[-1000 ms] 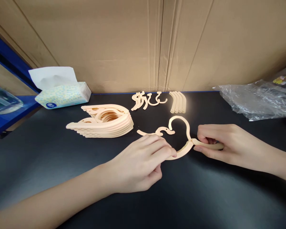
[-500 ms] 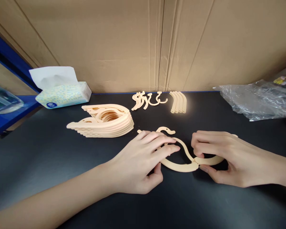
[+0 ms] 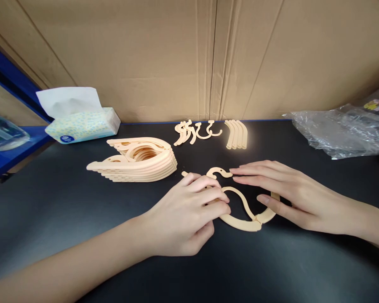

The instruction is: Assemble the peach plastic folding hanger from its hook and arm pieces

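Note:
A peach plastic folding hanger (image 3: 240, 221) lies flat on the black table (image 3: 82, 210), its two arms folded together and its hook (image 3: 219, 172) pointing away from me. My left hand (image 3: 186, 219) pinches the left arm of the hanger between thumb and fingers. My right hand (image 3: 284, 193) rests on top of the right arm with its fingers stretched out flat towards the hook.
A stack of folded hangers (image 3: 139, 160) lies to the left. Loose hooks (image 3: 194, 132) and curved arm pieces (image 3: 236, 134) lie at the back by the cardboard wall (image 3: 189, 54). A tissue box (image 3: 82, 122) stands at back left, crumpled clear plastic bags (image 3: 341, 130) at right.
The hanger's hook folded down flat and its arms closed together. My right hand let go of the right arm and spread flat over it; my left hand kept its pinch.

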The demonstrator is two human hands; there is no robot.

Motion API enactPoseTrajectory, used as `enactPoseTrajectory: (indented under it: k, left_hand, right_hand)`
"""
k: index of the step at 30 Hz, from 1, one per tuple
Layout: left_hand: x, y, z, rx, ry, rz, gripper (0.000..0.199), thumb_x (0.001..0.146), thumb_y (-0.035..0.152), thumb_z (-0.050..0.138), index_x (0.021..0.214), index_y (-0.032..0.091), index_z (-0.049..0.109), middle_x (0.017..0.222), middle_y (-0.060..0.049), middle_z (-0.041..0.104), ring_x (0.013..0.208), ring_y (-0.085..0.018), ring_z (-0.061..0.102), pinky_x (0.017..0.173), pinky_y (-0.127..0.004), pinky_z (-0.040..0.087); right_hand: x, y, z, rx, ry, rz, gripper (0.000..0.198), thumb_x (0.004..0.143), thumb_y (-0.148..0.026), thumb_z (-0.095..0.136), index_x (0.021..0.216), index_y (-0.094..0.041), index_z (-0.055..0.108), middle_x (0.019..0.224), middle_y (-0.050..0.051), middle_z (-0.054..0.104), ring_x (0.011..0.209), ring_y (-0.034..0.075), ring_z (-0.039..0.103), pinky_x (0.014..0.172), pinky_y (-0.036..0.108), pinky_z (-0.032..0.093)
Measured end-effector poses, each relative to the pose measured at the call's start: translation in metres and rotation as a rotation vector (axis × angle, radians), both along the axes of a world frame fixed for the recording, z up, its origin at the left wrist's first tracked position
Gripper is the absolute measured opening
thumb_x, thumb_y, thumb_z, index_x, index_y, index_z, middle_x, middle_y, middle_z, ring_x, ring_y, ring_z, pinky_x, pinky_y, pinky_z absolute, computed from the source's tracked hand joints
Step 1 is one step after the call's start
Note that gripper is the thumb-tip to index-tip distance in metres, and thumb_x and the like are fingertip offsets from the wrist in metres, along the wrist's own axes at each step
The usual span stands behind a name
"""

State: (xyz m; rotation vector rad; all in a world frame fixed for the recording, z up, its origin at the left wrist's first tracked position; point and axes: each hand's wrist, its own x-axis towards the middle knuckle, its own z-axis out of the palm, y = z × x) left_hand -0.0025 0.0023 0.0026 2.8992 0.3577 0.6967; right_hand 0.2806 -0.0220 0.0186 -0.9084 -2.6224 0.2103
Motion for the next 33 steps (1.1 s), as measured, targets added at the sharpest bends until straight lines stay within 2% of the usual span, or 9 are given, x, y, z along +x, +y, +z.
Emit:
enactPoseTrajectory:
  k: [2, 5, 9, 16, 20, 23, 28, 30, 33]
  left_hand:
    - [0.001, -0.001, 0.001, 0.009, 0.009, -0.013, 0.026, 0.090, 0.003, 0.054, 0.105, 0.017, 0.069, 0.109, -0.001, 0.077, 0.111, -0.021, 0.062, 0.093, -0.036, 0.041]
    - [0.001, -0.002, 0.004, 0.022, 0.022, -0.002, 0.025, 0.093, 0.001, 0.053, 0.103, 0.017, 0.069, 0.110, 0.000, 0.076, 0.110, -0.019, 0.061, 0.095, -0.034, 0.040]
    - [0.000, -0.003, 0.002, 0.049, 0.029, 0.080, 0.030, 0.092, -0.003, 0.049, 0.096, 0.018, 0.069, 0.113, -0.003, 0.074, 0.097, -0.018, 0.061, 0.081, -0.032, 0.042]
    - [0.002, -0.002, -0.002, -0.091, -0.082, 0.211, 0.013, 0.091, 0.012, 0.053, 0.083, 0.018, 0.062, 0.096, -0.001, 0.070, 0.073, -0.014, 0.055, 0.067, -0.032, 0.041]
    - [0.004, -0.004, 0.002, -0.187, -0.050, 0.316, 0.009, 0.093, 0.015, 0.057, 0.086, 0.019, 0.060, 0.086, 0.000, 0.066, 0.075, -0.016, 0.055, 0.068, -0.031, 0.042]
    - [0.003, -0.004, 0.001, -0.247, -0.061, 0.329, 0.014, 0.093, 0.008, 0.053, 0.096, 0.019, 0.061, 0.097, -0.001, 0.069, 0.084, -0.017, 0.060, 0.074, -0.031, 0.045]
    - [0.000, 0.000, -0.003, -0.251, -0.099, 0.356, 0.026, 0.096, 0.000, 0.048, 0.104, 0.019, 0.063, 0.107, 0.000, 0.070, 0.087, -0.015, 0.065, 0.075, -0.029, 0.047]
    - [-0.001, 0.002, -0.003, -0.198, -0.087, 0.380, 0.027, 0.097, -0.001, 0.048, 0.103, 0.019, 0.064, 0.106, 0.001, 0.072, 0.088, -0.015, 0.067, 0.076, -0.030, 0.047]
    - [-0.002, 0.002, 0.000, 0.042, -0.064, 0.411, 0.025, 0.098, -0.001, 0.048, 0.101, 0.018, 0.065, 0.109, 0.000, 0.075, 0.099, -0.019, 0.069, 0.081, -0.036, 0.042]
  right_hand:
    - [0.000, 0.001, -0.002, 0.007, -0.040, 0.013, 0.043, 0.104, -0.021, 0.047, 0.146, -0.020, 0.055, 0.151, 0.009, 0.062, 0.143, 0.026, 0.051, 0.112, 0.048, 0.048]
    - [0.000, 0.002, -0.004, 0.035, -0.049, 0.016, 0.039, 0.104, -0.024, 0.048, 0.141, -0.022, 0.060, 0.145, 0.008, 0.067, 0.140, 0.026, 0.055, 0.115, 0.051, 0.045]
    - [0.005, 0.004, -0.003, 0.159, -0.032, -0.086, 0.033, 0.105, -0.026, 0.049, 0.134, -0.017, 0.063, 0.116, 0.010, 0.076, 0.113, 0.026, 0.067, 0.105, 0.047, 0.047]
    - [0.021, 0.013, -0.002, 0.226, -0.133, -0.151, 0.032, 0.106, -0.018, 0.041, 0.116, -0.021, 0.071, 0.087, 0.003, 0.069, 0.082, 0.022, 0.062, 0.086, 0.042, 0.045]
    - [0.029, 0.013, 0.003, 0.142, -0.126, -0.202, 0.029, 0.104, -0.024, 0.043, 0.097, -0.024, 0.071, 0.078, 0.001, 0.067, 0.073, 0.022, 0.064, 0.081, 0.043, 0.046]
    - [0.033, 0.010, 0.005, 0.047, -0.127, -0.276, 0.029, 0.102, -0.029, 0.043, 0.084, -0.026, 0.065, 0.073, 0.001, 0.068, 0.069, 0.023, 0.067, 0.067, 0.038, 0.046]
    - [0.031, 0.007, 0.003, -0.305, -0.111, -0.366, 0.012, 0.098, -0.039, 0.048, 0.096, -0.028, 0.052, 0.051, -0.008, 0.054, 0.038, 0.016, 0.046, 0.041, 0.030, 0.030]
    - [0.029, 0.006, 0.000, -0.414, -0.056, -0.401, 0.012, 0.098, -0.041, 0.046, 0.097, -0.028, 0.047, 0.053, -0.008, 0.059, 0.040, 0.015, 0.047, 0.041, 0.028, 0.032]
    - [0.026, 0.004, 0.000, -0.543, 0.013, -0.422, 0.011, 0.099, -0.039, 0.043, 0.097, -0.029, 0.047, 0.056, -0.007, 0.065, 0.044, 0.015, 0.053, 0.045, 0.027, 0.036]
